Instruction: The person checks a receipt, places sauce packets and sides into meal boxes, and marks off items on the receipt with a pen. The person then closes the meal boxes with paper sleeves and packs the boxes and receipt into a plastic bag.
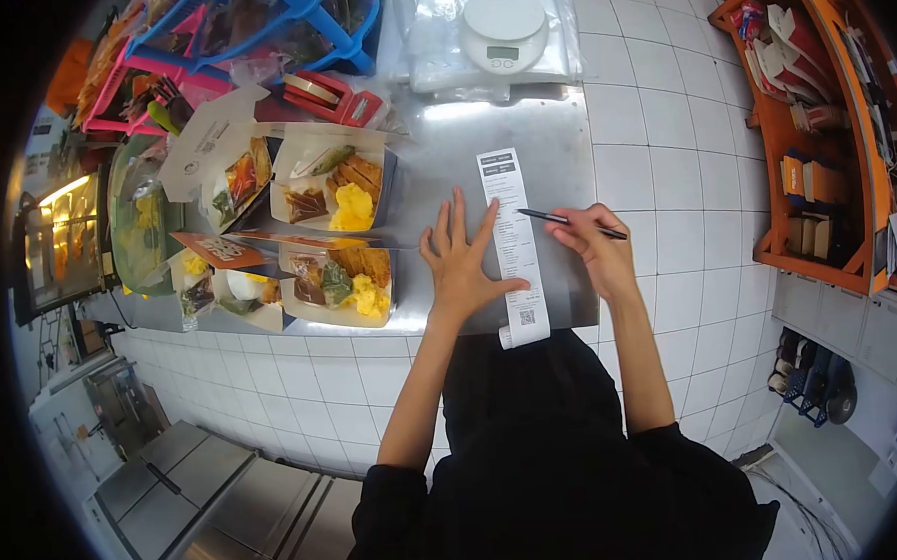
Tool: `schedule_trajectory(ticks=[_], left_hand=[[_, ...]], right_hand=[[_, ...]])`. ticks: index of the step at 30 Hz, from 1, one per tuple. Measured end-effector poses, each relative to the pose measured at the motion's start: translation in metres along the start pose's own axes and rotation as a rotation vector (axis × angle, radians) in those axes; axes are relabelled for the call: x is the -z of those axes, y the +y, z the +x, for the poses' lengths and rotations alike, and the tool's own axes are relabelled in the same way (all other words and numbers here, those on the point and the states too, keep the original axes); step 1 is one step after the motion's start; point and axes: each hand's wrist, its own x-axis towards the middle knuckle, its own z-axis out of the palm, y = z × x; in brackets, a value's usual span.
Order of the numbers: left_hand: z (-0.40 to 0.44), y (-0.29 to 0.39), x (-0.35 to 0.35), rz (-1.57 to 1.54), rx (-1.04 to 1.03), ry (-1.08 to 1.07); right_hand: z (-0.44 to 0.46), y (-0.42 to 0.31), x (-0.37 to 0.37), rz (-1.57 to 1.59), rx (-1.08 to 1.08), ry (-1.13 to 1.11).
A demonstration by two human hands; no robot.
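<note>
A long printed receipt (514,262) lies on the steel table, its lower end curled over the front edge. My left hand (458,265) is spread flat, with the thumb and a fingertip pressing on the receipt. Between the fingers of my right hand (595,242) is a black pen (556,218), its tip over the upper part of the paper. Whether the tip touches the paper I cannot tell. Left of my left hand stand open food boxes, among them an upper box (295,202) and a lower box (315,311), with fried pieces, yellow food and small packets inside.
A white kitchen scale (505,29) sits on plastic bags at the back. Beside the boxes are a red tape dispenser (333,100), a blue basket (259,63) and a green bag (141,223). Orange shelves (764,166) stand at the right, across the tiled floor (654,161).
</note>
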Motion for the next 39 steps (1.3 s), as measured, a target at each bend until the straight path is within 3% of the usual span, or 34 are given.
schedule_trajectory(ticks=[1, 5, 6, 13, 25, 29, 39], left_hand=[[0.001, 0.001, 0.001, -0.010, 0.012, -0.007], [0.002, 0.000, 0.001, -0.031, 0.036, -0.012], [0.002, 0.000, 0.001, -0.034, 0.039, -0.006], [0.005, -0.003, -0.001, -0.074, 0.052, -0.021], [0.007, -0.003, -0.003, -0.094, 0.076, -0.036], [0.008, -0.003, -0.002, -0.091, 0.079, -0.032], [0.008, -0.004, -0.005, -0.089, 0.085, -0.031]], right_hand=[[0.004, 0.017, 0.004, -0.056, 0.088, -0.024], [0.012, 0.034, -0.010, -0.153, 0.026, -0.001], [0.013, 0.034, -0.020, -0.079, 0.058, -0.032], [0.018, 0.048, -0.015, -0.393, 0.157, -0.139], [0.022, 0.046, -0.024, -0.529, 0.124, -0.091], [0.021, 0.051, -0.028, -0.379, 0.129, -0.052], [0.016, 0.055, -0.015, -0.480, 0.275, -0.100]])
